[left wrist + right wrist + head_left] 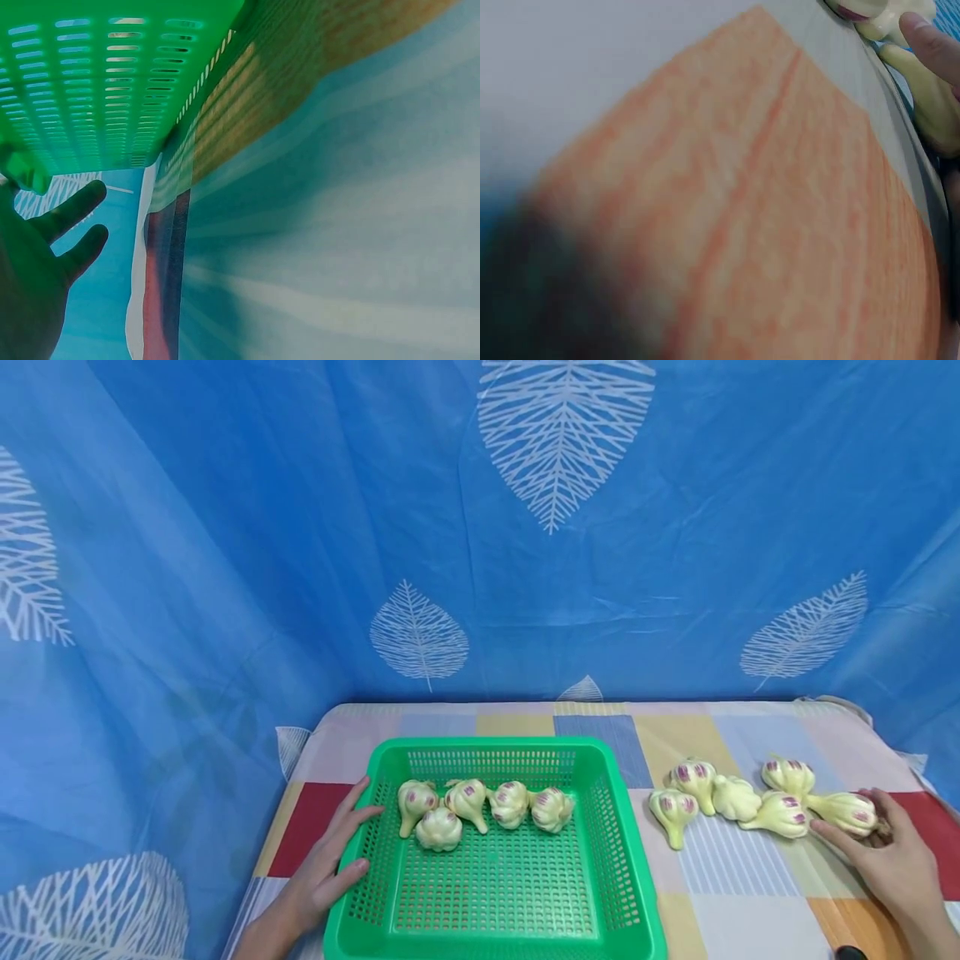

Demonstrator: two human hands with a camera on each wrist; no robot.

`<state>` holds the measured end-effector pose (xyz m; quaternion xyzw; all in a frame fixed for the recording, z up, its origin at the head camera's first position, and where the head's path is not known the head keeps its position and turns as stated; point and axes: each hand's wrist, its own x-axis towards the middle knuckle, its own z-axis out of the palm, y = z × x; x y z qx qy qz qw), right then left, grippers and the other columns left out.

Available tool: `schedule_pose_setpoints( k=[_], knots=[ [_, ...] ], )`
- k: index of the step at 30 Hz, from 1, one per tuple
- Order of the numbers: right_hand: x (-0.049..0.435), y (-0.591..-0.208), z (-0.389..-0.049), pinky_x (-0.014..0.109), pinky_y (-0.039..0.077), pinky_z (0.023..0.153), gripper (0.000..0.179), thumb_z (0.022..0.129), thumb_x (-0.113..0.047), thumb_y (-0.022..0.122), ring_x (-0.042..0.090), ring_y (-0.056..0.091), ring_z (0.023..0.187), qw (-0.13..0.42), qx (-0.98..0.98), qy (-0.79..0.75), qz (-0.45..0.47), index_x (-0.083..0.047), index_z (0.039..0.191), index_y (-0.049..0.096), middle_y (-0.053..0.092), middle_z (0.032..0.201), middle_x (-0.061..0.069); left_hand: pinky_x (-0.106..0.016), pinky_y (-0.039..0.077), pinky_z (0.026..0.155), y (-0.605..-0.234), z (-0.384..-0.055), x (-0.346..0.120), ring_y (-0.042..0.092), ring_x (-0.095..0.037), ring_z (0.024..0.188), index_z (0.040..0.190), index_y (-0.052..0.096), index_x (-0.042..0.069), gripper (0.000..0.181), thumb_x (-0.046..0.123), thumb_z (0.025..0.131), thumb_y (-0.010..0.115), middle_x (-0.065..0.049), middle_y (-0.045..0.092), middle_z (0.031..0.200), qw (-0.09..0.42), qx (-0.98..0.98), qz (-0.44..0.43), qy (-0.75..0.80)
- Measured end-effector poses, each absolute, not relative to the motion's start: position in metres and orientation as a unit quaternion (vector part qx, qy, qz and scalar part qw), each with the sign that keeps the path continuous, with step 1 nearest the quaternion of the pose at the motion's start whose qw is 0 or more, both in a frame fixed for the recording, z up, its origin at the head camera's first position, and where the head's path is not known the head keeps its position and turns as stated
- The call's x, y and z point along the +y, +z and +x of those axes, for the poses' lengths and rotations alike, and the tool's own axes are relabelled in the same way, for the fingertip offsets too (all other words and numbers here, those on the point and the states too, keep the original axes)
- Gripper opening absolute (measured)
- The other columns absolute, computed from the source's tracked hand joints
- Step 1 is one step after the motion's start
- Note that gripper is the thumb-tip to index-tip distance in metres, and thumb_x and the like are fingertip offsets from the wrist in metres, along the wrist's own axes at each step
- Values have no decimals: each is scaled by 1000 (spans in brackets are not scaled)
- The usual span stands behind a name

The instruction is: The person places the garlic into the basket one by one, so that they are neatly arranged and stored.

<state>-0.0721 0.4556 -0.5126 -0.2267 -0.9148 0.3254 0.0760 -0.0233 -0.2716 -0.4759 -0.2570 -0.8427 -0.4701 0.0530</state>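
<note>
A green plastic basket [495, 893] with slotted sides holds several garlic bulbs [439, 829] grouped toward its back. At the basket's left side is my left hand [330, 860], fingers spread and fairly straight, fingertips at the rim. The left wrist view shows this hand [37, 270] below the slotted basket wall [97, 90]. On the right of the table, my right hand [896, 860] holds the rightmost garlic bulb [851, 812] between thumb and fingers. In the right wrist view, its thumb [928, 46] lies over a garlic bulb [930, 105]; the other fingers are mostly hidden.
More loose garlic bulbs [735, 797] lie close together left of my right hand. A patchwork cloth [735, 868] covers the table. Blue leaf-print curtain [637, 593] hangs behind and to the left. A small black object [849, 952] shows at the bottom edge.
</note>
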Motion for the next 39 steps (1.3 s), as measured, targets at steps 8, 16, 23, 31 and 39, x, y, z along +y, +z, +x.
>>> schedule_pose_setpoints(
  k=[8,16,23,31,39],
  knots=[
    [451,-510,-71,27,43,87,86,95,-43,68,48,44,113,95,-918,295,-247,6,154,28,42,140,38,-35,55,89,-476,-21,-271,19,-9,146,148,43,3,60,12,89,53,-11,13,166,48,-837,-257,-481],
    [449,-508,-64,20,31,61,69,89,-35,77,10,40,77,166,-904,292,-265,2,142,51,58,99,9,-35,54,92,-476,-23,-270,18,-11,147,148,43,3,60,11,90,54,-11,12,166,44,-835,-261,-482],
    [451,-504,-59,9,32,56,74,90,-34,76,-7,36,73,169,-874,338,-306,-6,151,45,54,103,-3,-36,55,90,-476,-24,-270,17,-10,147,148,44,4,60,13,90,55,-9,12,166,43,-840,-250,-479],
    [452,-502,-54,4,35,57,49,92,-17,75,-12,43,75,212,-823,439,-293,-35,132,53,45,92,-30,-36,55,90,-475,-24,-270,17,-11,147,148,44,5,60,14,90,55,-8,12,167,43,-840,-249,-481],
    [429,-476,-52,5,39,57,51,94,-19,73,-9,46,76,199,-838,441,-251,-25,140,53,48,95,-25,-35,55,90,-475,-23,-271,17,-11,147,148,43,4,60,12,90,54,-9,11,167,43,-834,-254,-487]
  ],
)
